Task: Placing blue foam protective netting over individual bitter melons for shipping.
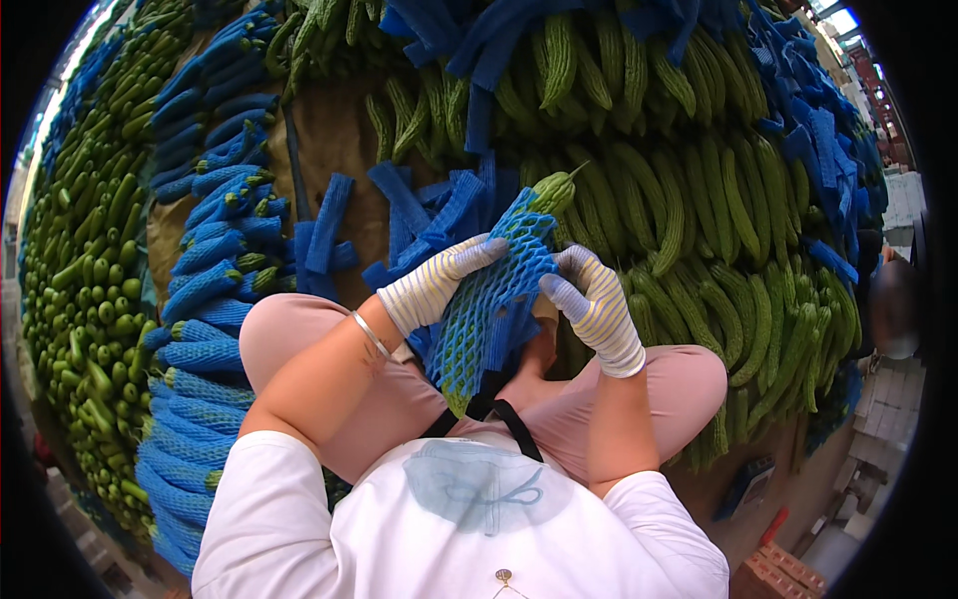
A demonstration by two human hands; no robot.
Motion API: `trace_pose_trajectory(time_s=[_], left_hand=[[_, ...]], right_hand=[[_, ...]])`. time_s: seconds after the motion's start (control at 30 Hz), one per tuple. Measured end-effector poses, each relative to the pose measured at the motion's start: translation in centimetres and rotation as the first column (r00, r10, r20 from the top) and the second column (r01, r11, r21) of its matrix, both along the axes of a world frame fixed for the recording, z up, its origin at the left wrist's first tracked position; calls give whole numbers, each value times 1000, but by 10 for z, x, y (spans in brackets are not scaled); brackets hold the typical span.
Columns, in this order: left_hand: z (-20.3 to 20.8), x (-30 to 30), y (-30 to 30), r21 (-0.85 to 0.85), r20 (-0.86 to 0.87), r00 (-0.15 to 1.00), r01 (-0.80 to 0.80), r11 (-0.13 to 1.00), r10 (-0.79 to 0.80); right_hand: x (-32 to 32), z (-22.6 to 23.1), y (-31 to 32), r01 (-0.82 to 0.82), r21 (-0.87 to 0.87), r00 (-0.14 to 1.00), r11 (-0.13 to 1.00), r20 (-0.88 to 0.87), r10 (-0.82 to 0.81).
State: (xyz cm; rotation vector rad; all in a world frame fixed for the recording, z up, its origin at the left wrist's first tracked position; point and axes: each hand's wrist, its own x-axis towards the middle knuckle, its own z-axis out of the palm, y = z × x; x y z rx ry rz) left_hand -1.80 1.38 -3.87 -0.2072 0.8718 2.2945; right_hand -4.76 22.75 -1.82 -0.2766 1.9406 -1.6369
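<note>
A green bitter gourd (554, 192) lies slantwise over my lap, its stem end pointing up and to the right. A blue foam net sleeve (489, 299) covers most of it, leaving both tips bare. My left hand (434, 285), in a striped glove with grey fingertips, is closed around the sleeved gourd from the left. On the other side, my right hand (602, 311), gloved alike, has bent fingers pinching the right edge of the net sleeve. Loose blue net sleeves (429, 215) lie just beyond my left hand.
Rows of bare bitter gourds (733, 200) spread across the right and far side. Sleeved gourds (205, 339) are stacked in a column on my left, beside a heap of shorter green vegetables (95, 290). More blue sleeves (823, 150) lie at the far right. A red crate (783, 571) stands lower right.
</note>
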Motion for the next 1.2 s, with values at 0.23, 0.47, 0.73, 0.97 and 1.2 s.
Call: trace_pose_trajectory(time_s=[0.23,0.47,0.73,0.97,1.2], left_hand=[[2,4,1,4,13,986,168,986,-168],[5,5,-8,-61,-7,1000,-14,998,14],[52,-5,-125,30,-115,569,-817,576,814],[-25,109,-322,-554,-31,-226,-807,-205,974],[-94,200,-360,-608,59,808,494,-621,586]], right_hand=[[-2,7,5,219,-662,954,716,299,-16],[-34,-46,39,565,-713,806,414,372,-460],[-28,-66,37,569,-498,813,654,224,-537],[-23,-67,7,506,-320,856,801,68,-513],[-21,-78,13,444,-141,894,885,10,-448]])
